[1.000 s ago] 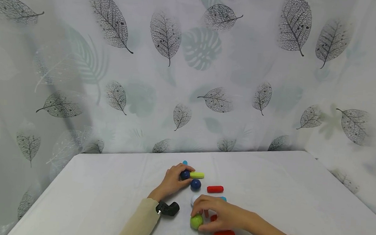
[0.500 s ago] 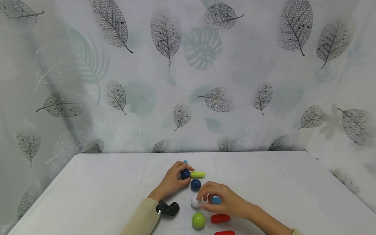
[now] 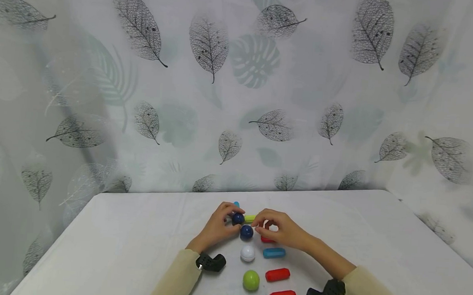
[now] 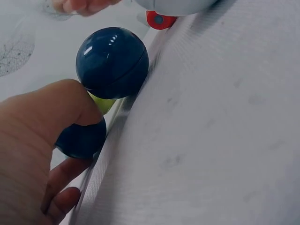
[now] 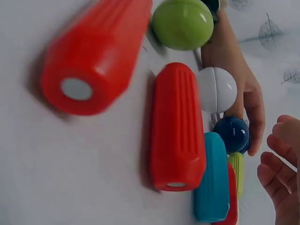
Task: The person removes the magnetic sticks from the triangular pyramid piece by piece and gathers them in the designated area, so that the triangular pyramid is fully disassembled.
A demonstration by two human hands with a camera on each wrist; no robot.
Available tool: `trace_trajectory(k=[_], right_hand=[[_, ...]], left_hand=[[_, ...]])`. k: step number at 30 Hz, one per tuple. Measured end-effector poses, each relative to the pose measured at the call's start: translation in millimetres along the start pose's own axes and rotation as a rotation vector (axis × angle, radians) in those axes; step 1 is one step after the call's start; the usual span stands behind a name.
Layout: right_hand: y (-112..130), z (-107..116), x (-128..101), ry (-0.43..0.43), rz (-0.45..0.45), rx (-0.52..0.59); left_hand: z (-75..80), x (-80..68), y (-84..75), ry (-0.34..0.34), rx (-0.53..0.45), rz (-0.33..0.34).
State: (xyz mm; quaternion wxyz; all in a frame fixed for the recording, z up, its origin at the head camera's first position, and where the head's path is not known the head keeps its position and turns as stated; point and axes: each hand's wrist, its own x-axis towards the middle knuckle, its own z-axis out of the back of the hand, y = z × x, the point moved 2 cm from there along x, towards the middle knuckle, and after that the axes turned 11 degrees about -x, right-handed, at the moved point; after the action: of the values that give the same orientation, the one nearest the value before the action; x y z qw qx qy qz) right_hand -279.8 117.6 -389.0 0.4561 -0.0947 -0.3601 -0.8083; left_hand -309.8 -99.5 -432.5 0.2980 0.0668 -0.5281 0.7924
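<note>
My left hand (image 3: 220,222) holds the farther dark blue ball (image 3: 238,218) between its thumb and curled fingers; in the left wrist view the thumb partly covers this ball (image 4: 83,140). A second dark blue ball (image 3: 246,232) sits just in front, beside the thumb. A yellow-green rod (image 3: 249,218) lies behind the two balls, partly hidden. My right hand (image 3: 282,230) hovers to the right of them, fingers loosely bent with nothing between them. Beneath it lies a red rod (image 3: 268,239), partly covered by the hand.
Nearer on the white table (image 3: 135,249), a white ball (image 3: 248,253) and a green ball (image 3: 251,280) stand in line. Right of them lie a blue rod (image 3: 274,253) and two red rods (image 3: 277,275). A blue tip (image 3: 236,204) shows behind the left hand.
My right hand has left the green ball and moved away from me, past the white ball, to the dark blue balls. The ball in my left hand has shifted slightly right.
</note>
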Motion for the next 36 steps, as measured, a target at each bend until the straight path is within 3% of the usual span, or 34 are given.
trace_trajectory(k=[7,16,20,26,31,34,36], right_hand=[[-18,3,8,0.005,-0.068,-0.059],[-37,-1,8,0.093,-0.296,-0.171],[-41,-3,8,0.109,-0.348,-0.179],[-36,-4,7,0.050,-0.320,-0.214],[-17,0,6,-0.022,-0.271,-0.231],[0,4,2,0.006,-0.180,-0.149],[14,6,-3,0.087,-0.068,-0.052]], left_hand=[[0.9,-0.1,1.0,0.017,-0.008,-0.002],[2.3,-1.4,-3.5,0.033,-0.023,-0.008],[1.7,-1.0,-1.5,0.035,-0.015,0.005],[2.1,-1.5,-1.1,0.035,-0.020,0.013],[3.3,-0.5,-2.0,0.036,-0.025,-0.013],[4.0,-0.3,-2.3,0.037,-0.026,-0.015],[4.5,-0.2,-2.5,0.040,-0.022,-0.018]])
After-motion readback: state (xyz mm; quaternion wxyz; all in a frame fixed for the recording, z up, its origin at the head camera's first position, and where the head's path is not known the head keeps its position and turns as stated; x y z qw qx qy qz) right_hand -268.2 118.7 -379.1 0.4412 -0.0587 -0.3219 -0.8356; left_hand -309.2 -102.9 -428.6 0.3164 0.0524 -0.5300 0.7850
